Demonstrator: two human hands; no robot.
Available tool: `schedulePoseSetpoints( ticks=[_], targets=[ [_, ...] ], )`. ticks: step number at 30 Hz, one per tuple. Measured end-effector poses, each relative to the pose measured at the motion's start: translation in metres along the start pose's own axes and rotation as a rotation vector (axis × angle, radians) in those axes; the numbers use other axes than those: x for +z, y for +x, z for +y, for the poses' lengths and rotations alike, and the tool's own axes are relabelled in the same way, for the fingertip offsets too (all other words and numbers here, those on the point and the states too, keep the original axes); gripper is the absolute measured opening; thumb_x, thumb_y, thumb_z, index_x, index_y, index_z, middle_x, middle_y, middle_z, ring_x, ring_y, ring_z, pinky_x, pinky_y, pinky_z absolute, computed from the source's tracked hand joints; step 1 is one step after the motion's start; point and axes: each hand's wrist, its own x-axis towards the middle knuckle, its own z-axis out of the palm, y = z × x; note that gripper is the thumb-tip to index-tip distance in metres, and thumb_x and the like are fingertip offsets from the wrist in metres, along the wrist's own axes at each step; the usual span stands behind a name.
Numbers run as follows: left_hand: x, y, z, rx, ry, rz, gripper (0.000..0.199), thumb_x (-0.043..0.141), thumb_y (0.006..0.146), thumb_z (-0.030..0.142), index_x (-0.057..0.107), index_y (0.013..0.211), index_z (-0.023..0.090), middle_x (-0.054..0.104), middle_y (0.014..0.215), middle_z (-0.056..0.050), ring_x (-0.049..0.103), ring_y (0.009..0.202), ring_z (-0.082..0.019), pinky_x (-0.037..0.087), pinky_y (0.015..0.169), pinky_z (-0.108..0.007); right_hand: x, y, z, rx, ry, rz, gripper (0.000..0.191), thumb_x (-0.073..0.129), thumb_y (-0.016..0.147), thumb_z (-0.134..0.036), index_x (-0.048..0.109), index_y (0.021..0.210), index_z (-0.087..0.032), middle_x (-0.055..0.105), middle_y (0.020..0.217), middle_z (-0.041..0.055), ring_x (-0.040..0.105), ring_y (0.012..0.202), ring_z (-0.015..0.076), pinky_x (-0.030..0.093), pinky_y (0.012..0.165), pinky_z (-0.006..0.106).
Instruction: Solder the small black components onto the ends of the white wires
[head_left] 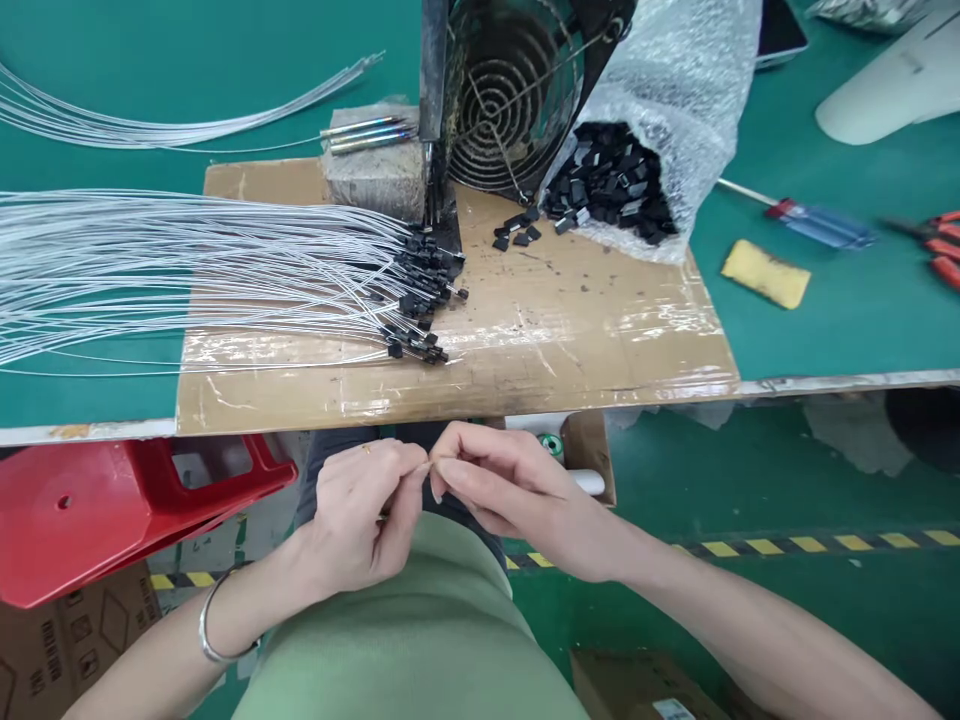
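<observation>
My left hand and my right hand meet fingertip to fingertip in front of my lap, just below the table's front edge. Both are closed in a pinch; whatever lies between the fingertips is too small to make out. Beyond them, a bundle of thin white wires with black connectors at their ends lies on the taped cardboard. Black plastic pieces fill an open bubble-wrap bag, and a few lie loose beside it.
A fan stands at the back beside a wrapped block. More wires lie back left. On the right are a yellow sponge, a screwdriver and red-handled pliers. A red stool stands below left.
</observation>
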Motion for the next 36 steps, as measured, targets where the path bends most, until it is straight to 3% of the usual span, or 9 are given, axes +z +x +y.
schedulePoseSetpoints(
  ticks=[8,12,15,19,24,27,29,32,36],
  targets=[
    [0.0,-0.001,-0.001,-0.07,-0.086,-0.062,0.02,0.049,0.095,0.003,0.059,0.093,0.02,0.061,0.067,0.002,0.05,0.054,-0.013,0.04,0.054,-0.026,-0.003,-0.002,-0.002,-0.11,-0.25,0.032,0.037,0.055,0.109,-0.046,0.054,0.082,-0.02,0.042,0.068,-0.0065,0.035,0.061,0.0106,0.03,0.057,0.026],
    [-0.012,0.005,0.001,-0.624,-0.498,-0.287,0.037,0.042,0.111,0.032,0.057,0.08,0.02,0.052,0.064,0.003,0.045,0.055,-0.011,0.037,0.051,-0.024,-0.007,-0.003,0.001,-0.382,-0.617,0.038,0.028,0.043,0.113,-0.024,0.055,0.087,-0.02,0.055,0.08,-0.0011,0.046,0.069,0.0128,0.038,0.063,0.027],
    [-0.016,0.011,0.001,-0.979,-0.87,-0.37,0.048,0.052,0.106,0.045,0.054,0.066,0.019,0.048,0.061,0.002,0.04,0.057,-0.012,0.029,0.05,-0.026,-0.008,-0.003,0.006,-0.633,-1.052,0.041,0.026,0.04,0.106,-0.009,0.058,0.09,-0.019,0.056,0.08,0.0022,0.046,0.072,0.0163,0.037,0.06,0.029],
    [-0.014,0.015,-0.001,-1.094,-1.032,-0.362,0.039,0.062,0.094,0.037,0.05,0.061,0.02,0.046,0.06,0.001,0.04,0.057,-0.012,0.029,0.052,-0.026,-0.007,-0.001,0.012,-0.806,-1.486,0.035,0.036,0.036,0.101,-0.002,0.066,0.088,-0.016,0.055,0.075,0.0042,0.043,0.071,0.0197,0.031,0.052,0.031],
    [-0.015,0.016,0.0,-1.133,-1.061,-0.342,0.031,0.062,0.09,0.032,0.049,0.064,0.02,0.042,0.062,0.002,0.035,0.056,-0.012,0.029,0.051,-0.026,-0.009,0.002,0.015,-0.955,-1.573,0.049,0.044,0.029,0.105,-0.005,0.071,0.093,-0.013,0.057,0.076,0.0061,0.044,0.072,0.0212,0.038,0.058,0.032],
    [-0.016,0.011,0.006,-1.045,-0.928,-0.307,0.029,0.061,0.097,0.033,0.055,0.072,0.019,0.043,0.065,0.003,0.035,0.058,-0.011,0.029,0.052,-0.025,-0.008,0.002,0.02,-0.835,-1.432,0.091,0.035,0.034,0.102,-0.003,0.064,0.09,-0.016,0.052,0.074,0.0033,0.042,0.07,0.0201,0.033,0.054,0.031],
    [-0.014,0.006,0.012,-0.894,-0.72,-0.259,0.027,0.056,0.104,0.033,0.058,0.081,0.019,0.046,0.068,0.003,0.038,0.06,-0.011,0.031,0.053,-0.024,-0.006,0.0,0.023,-0.734,-1.181,0.109,0.027,0.039,0.103,-0.006,0.058,0.089,-0.019,0.05,0.075,0.0008,0.042,0.068,0.0179,0.033,0.055,0.03],
    [-0.008,-0.001,0.014,-0.501,-0.32,-0.148,0.016,0.052,0.104,0.016,0.056,0.089,0.021,0.047,0.068,0.006,0.038,0.055,-0.009,0.032,0.052,-0.023,0.0,-0.002,0.023,-0.546,-0.695,0.115,0.024,0.044,0.109,-0.019,0.054,0.088,-0.021,0.05,0.077,-0.0012,0.043,0.067,0.0143,0.036,0.06,0.028],
    [-0.002,-0.002,-0.001,0.104,0.121,-0.026,0.025,0.055,0.088,-0.002,0.055,0.095,0.021,0.054,0.064,0.005,0.042,0.052,-0.012,0.033,0.055,-0.027,0.003,0.0,0.019,-0.097,-0.049,0.046,0.035,0.061,0.105,-0.045,0.055,0.081,-0.021,0.04,0.065,-0.0075,0.031,0.053,0.0092,0.027,0.049,0.024]
  ],
)
